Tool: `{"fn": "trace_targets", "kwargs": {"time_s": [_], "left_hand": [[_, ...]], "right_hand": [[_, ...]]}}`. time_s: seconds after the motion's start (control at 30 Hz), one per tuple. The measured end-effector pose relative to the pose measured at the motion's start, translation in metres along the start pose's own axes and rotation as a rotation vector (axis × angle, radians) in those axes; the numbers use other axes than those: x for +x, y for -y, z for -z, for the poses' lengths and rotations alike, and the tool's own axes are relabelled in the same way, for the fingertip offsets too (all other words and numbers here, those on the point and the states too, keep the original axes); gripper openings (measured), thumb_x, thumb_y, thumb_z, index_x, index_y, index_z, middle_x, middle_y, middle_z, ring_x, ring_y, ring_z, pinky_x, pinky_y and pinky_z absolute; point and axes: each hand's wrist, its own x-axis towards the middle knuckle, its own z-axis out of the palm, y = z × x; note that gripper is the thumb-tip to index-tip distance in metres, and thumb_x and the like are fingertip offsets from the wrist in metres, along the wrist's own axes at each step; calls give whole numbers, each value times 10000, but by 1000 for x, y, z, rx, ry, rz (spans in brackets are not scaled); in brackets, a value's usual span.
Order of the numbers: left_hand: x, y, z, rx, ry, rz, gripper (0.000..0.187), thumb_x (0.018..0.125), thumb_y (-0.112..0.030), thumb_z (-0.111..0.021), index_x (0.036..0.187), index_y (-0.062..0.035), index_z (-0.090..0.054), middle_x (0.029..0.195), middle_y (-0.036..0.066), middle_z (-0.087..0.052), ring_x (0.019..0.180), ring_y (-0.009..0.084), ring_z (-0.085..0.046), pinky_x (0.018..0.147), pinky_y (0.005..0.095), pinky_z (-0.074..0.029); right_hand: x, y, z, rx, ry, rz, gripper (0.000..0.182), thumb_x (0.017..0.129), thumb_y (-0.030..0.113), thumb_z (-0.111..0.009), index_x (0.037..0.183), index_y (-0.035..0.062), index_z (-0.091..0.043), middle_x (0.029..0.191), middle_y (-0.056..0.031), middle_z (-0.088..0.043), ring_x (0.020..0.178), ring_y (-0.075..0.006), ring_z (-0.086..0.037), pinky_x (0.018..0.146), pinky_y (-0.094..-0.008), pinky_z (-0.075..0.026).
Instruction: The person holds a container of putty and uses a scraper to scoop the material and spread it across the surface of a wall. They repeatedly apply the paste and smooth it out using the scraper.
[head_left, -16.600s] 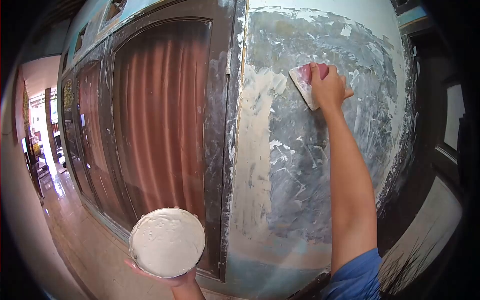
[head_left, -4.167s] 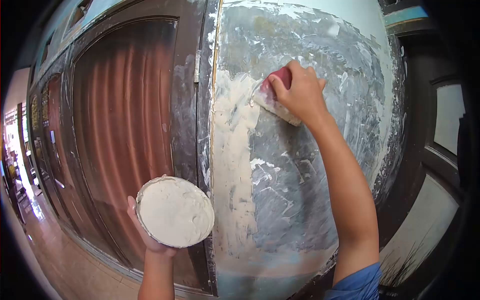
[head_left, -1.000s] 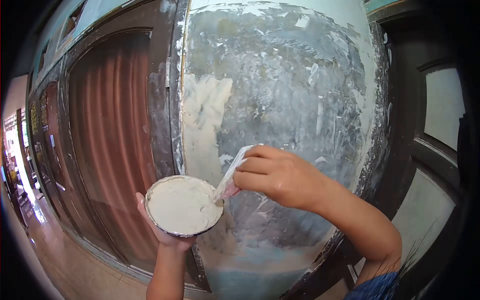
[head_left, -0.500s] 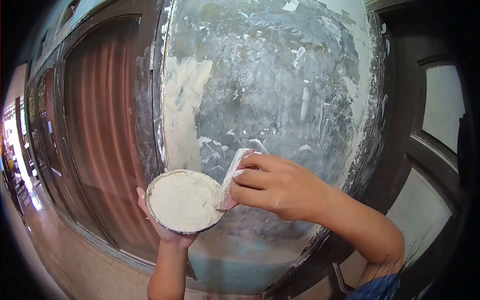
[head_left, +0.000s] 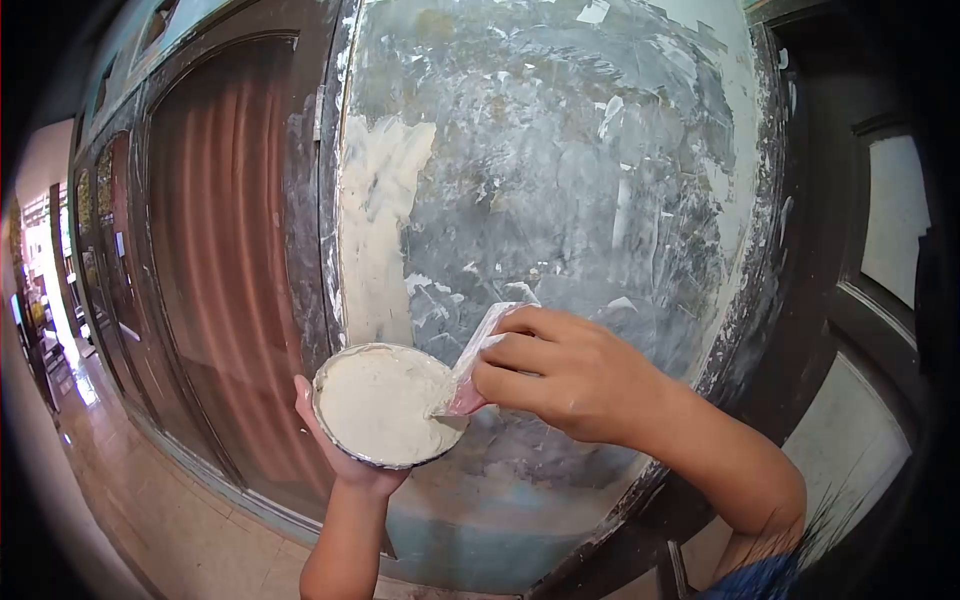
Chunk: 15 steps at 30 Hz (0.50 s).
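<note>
R hand (head_left: pixel 568 382) tightly pinches flat pink-white scraper (head_left: pixel 477 352), prob. loading cream paste (head_left: pixel 378 400) beside fingertips (head_left: pixel 491 379); L hand (head_left: pixel 352 463) cups round bowl (head_left: pixel 392 464); likely needs level lift next.

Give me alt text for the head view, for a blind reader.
A right hand holds a pink scraper at the edge of a bowl of pale paste in the left hand. Behind are a patchy grey wall and reddish curtain.
</note>
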Motion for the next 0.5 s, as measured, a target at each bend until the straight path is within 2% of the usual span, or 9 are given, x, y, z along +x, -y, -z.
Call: {"fn": "trace_targets", "kwargs": {"time_s": [0.5], "left_hand": [[16, -18, 15, -5, 40, 31, 905, 928, -846, -320, 1376, -112, -599, 1387, 121, -617, 1229, 351, -605, 1039, 524, -494]], "right_hand": [[8, 7, -21, 72, 60, -7, 162, 890, 78, -706, 1048, 91, -670, 914, -54, -682, 877, -279, -629, 770, -443, -518]]}}
